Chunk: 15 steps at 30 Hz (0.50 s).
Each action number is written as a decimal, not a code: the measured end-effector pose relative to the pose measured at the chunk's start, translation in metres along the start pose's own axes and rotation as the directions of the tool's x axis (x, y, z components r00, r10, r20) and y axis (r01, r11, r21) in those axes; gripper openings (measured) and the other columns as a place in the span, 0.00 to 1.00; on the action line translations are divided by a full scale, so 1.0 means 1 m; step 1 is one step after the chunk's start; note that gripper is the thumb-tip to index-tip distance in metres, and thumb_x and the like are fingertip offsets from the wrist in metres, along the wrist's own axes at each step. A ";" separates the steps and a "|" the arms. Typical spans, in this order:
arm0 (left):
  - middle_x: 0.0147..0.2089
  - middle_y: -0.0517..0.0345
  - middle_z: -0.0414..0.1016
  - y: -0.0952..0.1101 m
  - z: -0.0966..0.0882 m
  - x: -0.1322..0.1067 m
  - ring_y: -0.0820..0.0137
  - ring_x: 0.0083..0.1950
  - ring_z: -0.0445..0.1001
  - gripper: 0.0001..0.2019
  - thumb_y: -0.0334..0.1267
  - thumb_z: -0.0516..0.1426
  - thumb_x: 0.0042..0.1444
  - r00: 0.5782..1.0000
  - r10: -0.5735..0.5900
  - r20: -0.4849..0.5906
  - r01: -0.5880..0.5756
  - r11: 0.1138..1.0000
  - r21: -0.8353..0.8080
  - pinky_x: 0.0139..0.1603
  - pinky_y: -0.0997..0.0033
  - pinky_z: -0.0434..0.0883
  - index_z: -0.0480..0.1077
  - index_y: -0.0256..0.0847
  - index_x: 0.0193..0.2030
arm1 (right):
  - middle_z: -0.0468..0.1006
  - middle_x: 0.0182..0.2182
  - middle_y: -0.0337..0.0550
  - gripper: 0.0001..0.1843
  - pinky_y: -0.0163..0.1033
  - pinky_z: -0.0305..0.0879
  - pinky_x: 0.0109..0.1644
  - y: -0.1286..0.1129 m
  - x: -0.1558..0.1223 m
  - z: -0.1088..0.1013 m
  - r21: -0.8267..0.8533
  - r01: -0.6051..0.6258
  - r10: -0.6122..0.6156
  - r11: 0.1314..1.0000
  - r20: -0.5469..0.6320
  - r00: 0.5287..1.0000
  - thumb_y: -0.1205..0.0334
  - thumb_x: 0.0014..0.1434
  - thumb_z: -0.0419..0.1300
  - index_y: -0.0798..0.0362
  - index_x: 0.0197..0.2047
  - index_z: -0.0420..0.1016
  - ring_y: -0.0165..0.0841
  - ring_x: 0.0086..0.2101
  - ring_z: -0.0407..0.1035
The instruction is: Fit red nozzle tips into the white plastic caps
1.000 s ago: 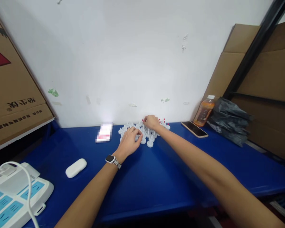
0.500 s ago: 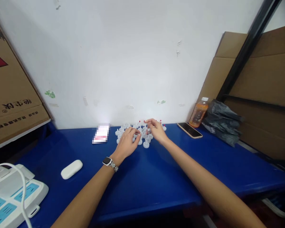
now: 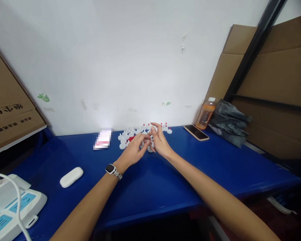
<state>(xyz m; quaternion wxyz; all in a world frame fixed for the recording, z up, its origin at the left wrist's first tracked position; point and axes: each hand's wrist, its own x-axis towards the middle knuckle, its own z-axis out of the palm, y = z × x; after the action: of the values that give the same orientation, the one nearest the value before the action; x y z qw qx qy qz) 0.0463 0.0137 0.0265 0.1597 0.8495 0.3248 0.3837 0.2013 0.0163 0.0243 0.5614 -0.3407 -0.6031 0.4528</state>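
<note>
The bare left hand (image 3: pixel 133 149) and bare right hand (image 3: pixel 161 143) hover close together, whether gripping anything I cannot tell, at white, round-based plastic caps (image 3: pixel 122 146) clustered on the glossy blue tabletop (image 3: pixel 150 190), presumably for easy reach.

A phone (image 3: pixel 196 132) lies on the blue table (image 3: pixel 165 192) near a bottle of orange drink (image 3: pixel 205 116), beside a crumpled dark plastic bag (image 3: pixel 229 122); to the left are a white case (image 3: pixel 71 177), a blue-socketed power strip (image 3: pixel 5 223) and a printed cardboard box (image 3: pixel 8 95)
</note>
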 end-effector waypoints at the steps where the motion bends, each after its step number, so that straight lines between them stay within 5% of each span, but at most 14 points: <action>1: 0.42 0.54 0.71 0.000 0.001 0.000 0.67 0.43 0.71 0.10 0.42 0.48 0.69 1.000 -0.012 0.008 0.012 1.000 -0.007 0.46 0.64 0.68 0.66 0.43 0.49 | 0.67 0.32 0.32 0.26 0.30 0.53 0.12 0.000 0.000 0.000 -0.001 0.011 -0.011 1.000 0.000 1.000 0.39 0.66 0.47 0.40 0.61 0.50 0.22 0.13 0.56; 10: 0.37 0.56 0.68 -0.001 0.010 -0.003 0.66 0.38 0.69 0.13 0.43 0.40 0.72 0.997 -0.034 0.070 0.023 0.989 0.147 0.40 0.63 0.68 0.58 0.43 0.39 | 0.67 0.35 0.34 0.23 0.29 0.60 0.21 0.011 0.003 -0.001 -0.113 0.035 -0.039 0.993 -0.033 0.999 0.43 0.64 0.54 0.44 0.57 0.59 0.23 0.21 0.61; 15: 0.38 0.55 0.68 0.000 0.006 0.000 0.65 0.39 0.69 0.15 0.43 0.38 0.72 0.996 -0.069 -0.056 0.081 0.962 0.261 0.41 0.63 0.67 0.59 0.43 0.37 | 0.63 0.23 0.33 0.23 0.31 0.56 0.22 0.014 0.003 -0.003 -0.202 -0.036 0.039 0.979 0.011 0.999 0.36 0.62 0.51 0.49 0.40 0.66 0.27 0.21 0.60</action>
<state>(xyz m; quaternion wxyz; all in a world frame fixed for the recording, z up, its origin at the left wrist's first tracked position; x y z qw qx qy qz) 0.0509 0.0140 0.0227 0.0527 0.8413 0.4083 0.3505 0.2020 0.0244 0.0125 0.5108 -0.4040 -0.6434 0.4023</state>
